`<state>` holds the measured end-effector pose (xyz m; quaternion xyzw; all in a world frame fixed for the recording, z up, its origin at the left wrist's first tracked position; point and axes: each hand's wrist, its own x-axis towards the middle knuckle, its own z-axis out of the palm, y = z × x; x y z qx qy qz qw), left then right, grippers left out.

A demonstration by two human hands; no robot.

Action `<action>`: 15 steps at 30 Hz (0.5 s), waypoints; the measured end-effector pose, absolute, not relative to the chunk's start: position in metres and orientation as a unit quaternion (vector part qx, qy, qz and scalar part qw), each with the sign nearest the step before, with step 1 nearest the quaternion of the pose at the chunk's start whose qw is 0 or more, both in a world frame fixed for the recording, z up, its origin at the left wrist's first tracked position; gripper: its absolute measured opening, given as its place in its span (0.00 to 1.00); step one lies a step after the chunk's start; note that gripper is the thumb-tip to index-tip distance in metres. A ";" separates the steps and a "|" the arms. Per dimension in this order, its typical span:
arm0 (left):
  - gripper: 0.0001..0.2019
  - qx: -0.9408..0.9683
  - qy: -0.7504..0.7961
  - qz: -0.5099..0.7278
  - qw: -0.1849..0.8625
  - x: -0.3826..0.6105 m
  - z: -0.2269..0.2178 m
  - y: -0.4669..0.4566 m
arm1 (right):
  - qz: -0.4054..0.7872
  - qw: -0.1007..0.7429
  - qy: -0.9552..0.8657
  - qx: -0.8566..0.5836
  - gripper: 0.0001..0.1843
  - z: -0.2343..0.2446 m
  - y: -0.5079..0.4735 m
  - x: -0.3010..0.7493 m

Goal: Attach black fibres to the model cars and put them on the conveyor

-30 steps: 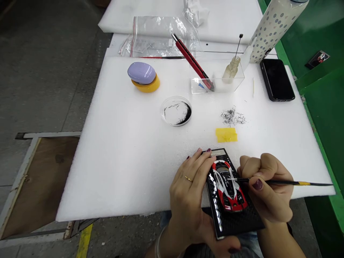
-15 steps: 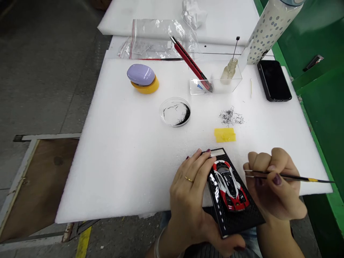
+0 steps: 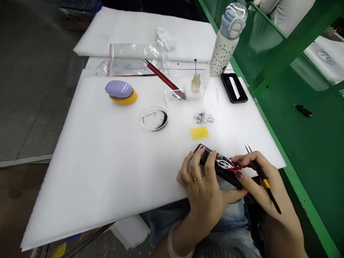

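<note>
A small red, white and black model car (image 3: 227, 164) sits on a black display base (image 3: 215, 166) at the near edge of the white foam sheet (image 3: 107, 150). My left hand (image 3: 205, 188) grips the base from the left, fingers curled over it and thumb under it. My right hand (image 3: 258, 179) touches the car's right side with thumb and fingertips. It also carries black tweezers (image 3: 259, 173), whose tips point up and away from the car.
On the foam lie a yellow tape piece (image 3: 199, 133), a heap of tiny black pins (image 3: 203, 118), a clear round dish (image 3: 154, 118), a purple-and-yellow case (image 3: 120, 91), a clear tray (image 3: 185, 89) with a red knife and small bottle, and a phone (image 3: 234, 88). A dotted bottle (image 3: 225, 43) stands behind. A green frame (image 3: 295, 136) runs along the right.
The view rose and swung right. The base with the car was tilted up onto its edge. My right hand moved from working over the car with the tweezers to touching the car's side.
</note>
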<state>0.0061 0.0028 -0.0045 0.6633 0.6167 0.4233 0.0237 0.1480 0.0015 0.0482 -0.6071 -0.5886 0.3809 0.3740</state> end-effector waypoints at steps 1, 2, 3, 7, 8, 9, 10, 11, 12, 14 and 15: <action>0.40 0.661 0.621 0.421 0.016 0.009 -0.005 0.003 | 0.380 0.354 -0.606 -0.603 0.09 0.046 0.004 0.150; 0.40 0.659 0.624 0.419 0.008 0.012 -0.005 0.004 | 0.377 0.337 -0.620 -0.600 0.10 0.044 0.006 0.151; 0.40 0.659 0.627 0.416 0.002 0.014 -0.005 0.004 | 0.375 0.327 -0.628 -0.598 0.10 0.042 0.008 0.151; 0.47 0.692 0.601 0.400 0.003 0.005 -0.002 0.001 | 0.359 0.353 -0.624 -0.598 0.12 0.039 0.011 0.157; 0.51 0.709 0.580 0.400 0.012 -0.003 -0.001 0.000 | 0.332 0.368 -0.620 -0.609 0.13 0.038 0.010 0.166; 0.53 0.718 0.561 0.413 0.018 -0.013 -0.001 0.001 | 0.290 0.383 -0.611 -0.629 0.14 0.035 0.010 0.179; 0.53 0.718 0.544 0.433 0.018 -0.025 -0.001 0.002 | 0.236 0.396 -0.596 -0.658 0.15 0.032 0.008 0.197; 0.49 0.725 0.533 0.435 0.028 -0.038 -0.002 0.005 | 0.173 0.403 -0.573 -0.693 0.17 0.027 0.006 0.219; 0.41 0.730 0.533 0.427 0.036 -0.052 -0.003 0.009 | 0.110 0.401 -0.540 -0.732 0.18 0.021 0.002 0.244; 0.26 0.715 0.565 0.412 0.027 -0.077 -0.007 0.019 | 0.011 0.365 -0.459 -0.810 0.19 0.010 -0.011 0.296; 0.23 0.710 0.575 0.407 0.021 -0.088 -0.009 0.024 | -0.019 0.337 -0.421 -0.842 0.19 0.006 -0.019 0.319</action>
